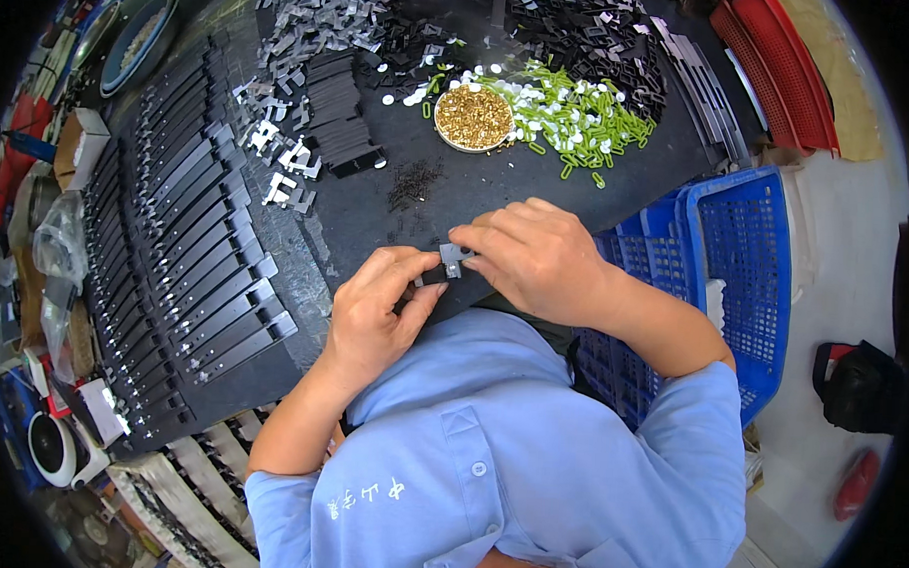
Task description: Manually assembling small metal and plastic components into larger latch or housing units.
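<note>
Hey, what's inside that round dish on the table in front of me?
The round dish holds many small gold-coloured parts, spread across it. Its bottom, and anything under the top layer, can't be seen because those parts cover it.

Workshop: dark bench (362,211) holds rows of black strips (235,321), heaped metal clips (328,24), brass-coloured bits (474,116); blue crates (746,254) beside.

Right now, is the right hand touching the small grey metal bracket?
Touching. The head view shows the right hand pinching the right side of the small grey metal bracket.
</note>
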